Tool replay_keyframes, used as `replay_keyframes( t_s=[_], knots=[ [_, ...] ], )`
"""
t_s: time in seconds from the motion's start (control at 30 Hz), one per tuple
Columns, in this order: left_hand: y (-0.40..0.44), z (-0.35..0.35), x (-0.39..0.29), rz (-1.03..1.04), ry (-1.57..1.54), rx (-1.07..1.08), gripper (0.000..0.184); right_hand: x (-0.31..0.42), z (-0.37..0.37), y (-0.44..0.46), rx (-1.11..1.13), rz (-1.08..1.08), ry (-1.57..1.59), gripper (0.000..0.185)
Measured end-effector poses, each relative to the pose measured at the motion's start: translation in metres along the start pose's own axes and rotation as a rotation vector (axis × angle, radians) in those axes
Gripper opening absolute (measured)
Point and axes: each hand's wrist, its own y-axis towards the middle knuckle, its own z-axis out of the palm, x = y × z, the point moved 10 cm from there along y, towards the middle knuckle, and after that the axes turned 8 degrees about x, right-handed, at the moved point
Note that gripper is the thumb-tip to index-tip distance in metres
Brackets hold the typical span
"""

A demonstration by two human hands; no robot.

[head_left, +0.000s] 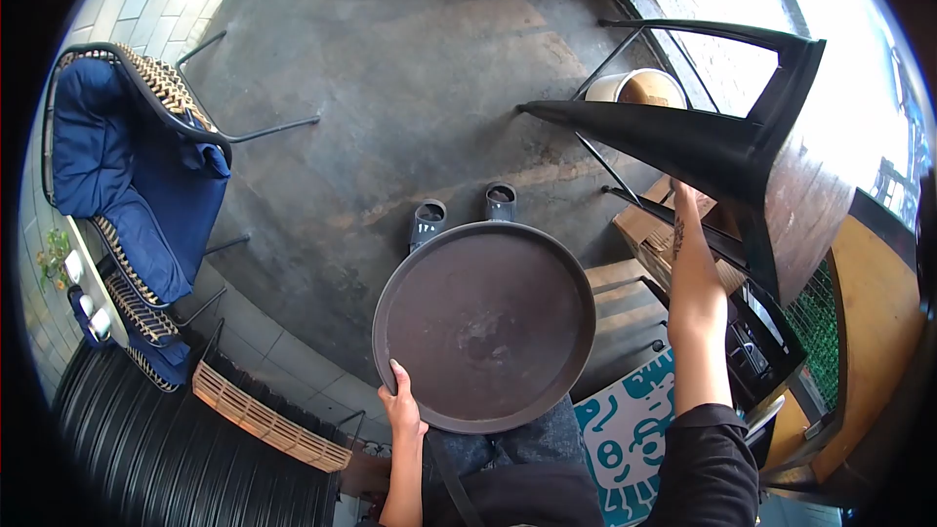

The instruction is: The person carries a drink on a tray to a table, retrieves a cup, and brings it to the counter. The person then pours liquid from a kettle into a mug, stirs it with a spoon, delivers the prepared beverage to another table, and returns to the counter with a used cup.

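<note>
A large round brown serving tray (478, 332) lies nearly level in front of my body. My left hand (402, 402) grips its lower left rim, thumb on top and the other fingers underneath. My right arm stretches forward on the right, and my right hand (686, 192) is beside the black metal frame of a wood-topped stool (664, 141). That frame hides most of the fingers, so their hold cannot be made out. Below the hand is an open cardboard box (649, 229).
A white bucket (636, 88) stands behind the stool frame. To the left are a woven chair with blue cushions (166, 185) and a slatted wooden piece (268, 417). A white-and-teal patterned surface (630, 439) is near my right side. Concrete floor (390, 68) stretches ahead.
</note>
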Motion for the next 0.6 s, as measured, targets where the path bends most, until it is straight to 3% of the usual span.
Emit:
replay_keyframes(
  t_s=[0.1, 0.17, 0.23, 0.3, 0.43, 0.53, 0.6],
  knots=[
    [0.0, -0.009, -0.009, -0.02, 0.047, -0.044, 0.074, -0.034, 0.004, -0.007, 0.112, 0.088, 0.209, 0.077],
    [-0.002, -0.017, -0.017, -0.037, 0.081, -0.061, 0.075, -0.048, 0.016, -0.041, 0.409, 0.225, 0.479, 0.075],
    [-0.002, -0.021, -0.032, 0.025, 0.153, -0.052, 0.072, -0.023, -0.011, -0.102, 0.446, 0.322, 0.88, 0.064],
    [-0.005, -0.021, -0.061, 0.105, 0.172, 0.035, 0.069, -0.009, -0.042, -0.143, 0.54, 0.208, 1.07, 0.059],
    [-0.027, -0.005, -0.113, 0.295, 0.162, 0.305, 0.064, -0.021, -0.127, -0.214, 0.488, 0.2, 1.065, 0.062],
    [-0.067, 0.005, -0.145, 0.422, 0.277, 0.31, 0.06, 0.003, -0.237, -0.284, 0.338, 0.08, 1.188, 0.063],
    [-0.084, 0.021, -0.147, 0.49, 0.414, 0.453, 0.059, -0.02, -0.303, -0.33, 0.174, 0.02, 1.182, 0.063]
  ],
)
